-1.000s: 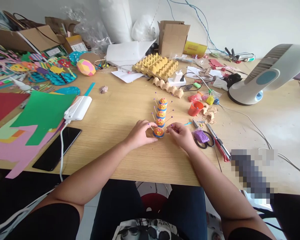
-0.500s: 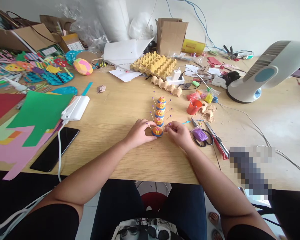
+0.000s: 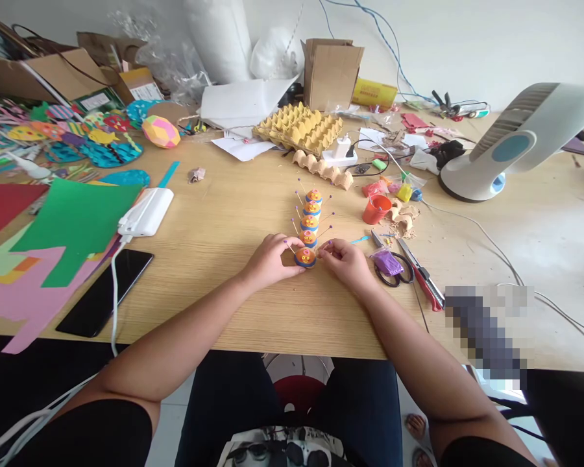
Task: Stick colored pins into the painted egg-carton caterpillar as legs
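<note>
A row of small orange-and-blue egg-carton figures (image 3: 309, 222) with tiny faces runs away from me down the table, thin purple-tipped sticks jutting from both sides. My left hand (image 3: 271, 258) has thumb and fingers around the left side of the nearest figure (image 3: 305, 257), steadying it. A purple-tipped stick (image 3: 285, 242) stands out by the left fingers. On the other side, my right hand (image 3: 345, 259) is closed in a pinch on a thin purple-tipped stick (image 3: 326, 244) at that figure's right edge. Whether the stick's lower end is inside the figure cannot be made out.
Scissors (image 3: 394, 280) under a purple clay packet (image 3: 388, 262) and a red utility knife (image 3: 425, 282) lie right of my right hand. Beyond are a red cup (image 3: 376, 209) and a white fan (image 3: 503, 146). Left are a phone (image 3: 108, 295), power bank (image 3: 147, 211) and coloured sheets (image 3: 78, 224).
The view has shifted very slightly. Both hands stay at the nearest figure, and the right fingers have moved a little closer to its side.
</note>
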`<state>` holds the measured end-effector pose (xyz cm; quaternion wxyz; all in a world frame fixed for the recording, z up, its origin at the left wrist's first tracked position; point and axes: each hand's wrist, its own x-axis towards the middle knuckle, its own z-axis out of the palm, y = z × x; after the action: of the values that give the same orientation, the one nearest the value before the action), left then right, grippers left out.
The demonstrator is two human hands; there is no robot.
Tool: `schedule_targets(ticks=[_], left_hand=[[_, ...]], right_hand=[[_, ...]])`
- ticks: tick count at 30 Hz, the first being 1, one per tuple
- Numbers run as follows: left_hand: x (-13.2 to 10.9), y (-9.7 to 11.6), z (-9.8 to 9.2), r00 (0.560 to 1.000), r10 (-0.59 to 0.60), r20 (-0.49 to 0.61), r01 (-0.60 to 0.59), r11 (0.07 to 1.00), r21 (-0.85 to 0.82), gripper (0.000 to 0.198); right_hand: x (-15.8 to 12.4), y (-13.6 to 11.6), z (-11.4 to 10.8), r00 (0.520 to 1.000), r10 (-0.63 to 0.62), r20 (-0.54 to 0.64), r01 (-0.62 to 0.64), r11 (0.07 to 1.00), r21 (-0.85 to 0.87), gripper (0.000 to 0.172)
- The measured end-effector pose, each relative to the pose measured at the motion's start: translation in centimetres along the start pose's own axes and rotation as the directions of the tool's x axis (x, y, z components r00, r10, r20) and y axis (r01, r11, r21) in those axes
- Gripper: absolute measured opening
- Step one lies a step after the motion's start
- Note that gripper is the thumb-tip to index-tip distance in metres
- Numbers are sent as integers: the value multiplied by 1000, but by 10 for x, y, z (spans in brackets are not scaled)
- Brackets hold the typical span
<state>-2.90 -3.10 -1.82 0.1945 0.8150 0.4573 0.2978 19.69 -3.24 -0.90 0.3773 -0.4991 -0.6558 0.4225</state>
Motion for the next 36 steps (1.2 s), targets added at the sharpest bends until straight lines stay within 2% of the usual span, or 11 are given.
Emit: schedule_targets(ticks=[12, 30, 36], left_hand=[[1, 1, 0, 999, -39, -1, 39, 998, -38, 46], [2, -2, 2, 999, -42, 2, 42, 998, -37, 44], [2, -2, 3, 1000, -29, -10, 28, 999, -37, 40]], right_hand=[[0, -1, 0, 999, 9, -52, -11, 1000, -24, 17], [-3, 0, 1, 998, -52, -36, 45, 983, -179, 16], [-3, -2, 3, 997, -54, -52, 46, 989, -143, 13]])
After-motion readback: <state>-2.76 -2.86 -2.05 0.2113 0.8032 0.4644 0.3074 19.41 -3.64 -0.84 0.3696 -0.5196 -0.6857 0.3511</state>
